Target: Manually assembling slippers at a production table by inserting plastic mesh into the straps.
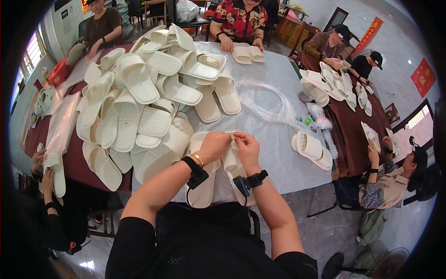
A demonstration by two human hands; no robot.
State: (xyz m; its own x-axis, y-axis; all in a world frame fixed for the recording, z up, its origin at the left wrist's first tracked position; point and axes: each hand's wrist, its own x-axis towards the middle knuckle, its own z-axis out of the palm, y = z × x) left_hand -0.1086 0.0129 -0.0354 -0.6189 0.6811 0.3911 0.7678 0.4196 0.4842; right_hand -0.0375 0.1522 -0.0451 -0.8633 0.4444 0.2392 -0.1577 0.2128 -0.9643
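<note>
A pair of cream slippers lies side by side at the table's near edge, under my hands. Partly covered by my left forearm is the left slipper (201, 191). My left hand (216, 146) bends over the gap between the two, its fingers pinched together. Close beside it, my right hand (246, 149) is also closed in a pinch above the right slipper (231, 163). The fingertips of both hands nearly meet near that slipper's far end. Whatever thin thing they may hold there is too small to make out. Black straps with small devices circle both wrists.
A tall heap of cream slippers (134, 79) fills the table's left side. Beyond my hands lies a bundle of clear thin strands (274, 100). Another slipper pair (312, 149) rests at right. Several people sit around, handling slippers; one (239, 21) sits opposite.
</note>
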